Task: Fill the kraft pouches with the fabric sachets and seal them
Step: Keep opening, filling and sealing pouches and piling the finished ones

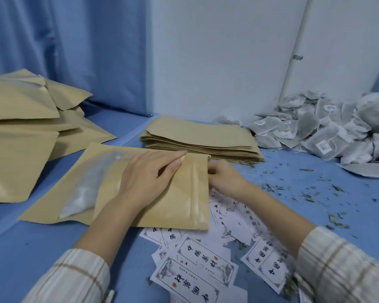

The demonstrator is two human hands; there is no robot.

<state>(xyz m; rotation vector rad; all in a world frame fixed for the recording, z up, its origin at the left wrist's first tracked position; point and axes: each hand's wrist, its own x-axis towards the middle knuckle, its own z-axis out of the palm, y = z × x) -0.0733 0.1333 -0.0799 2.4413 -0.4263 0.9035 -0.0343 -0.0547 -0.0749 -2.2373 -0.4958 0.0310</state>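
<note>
A kraft pouch [173,206] lies flat on the blue table in front of me, its zip strip running down its right side. My left hand [149,178] rests on top of it with the fingers stretched toward the zip's far end. My right hand [225,180] is at the pouch's right edge, fingers curled and pinching the mouth. Under it lies another pouch [85,189] with a frosted window showing a pale sachet. A heap of grey-white fabric sachets [326,127] sits at the back right.
A stack of flat empty pouches [201,136] lies behind my hands. Bulging kraft pouches [20,127] are piled at the left. Printed paper labels [201,263] are scattered near the front edge. Loose herb bits [304,189] litter the table at the right.
</note>
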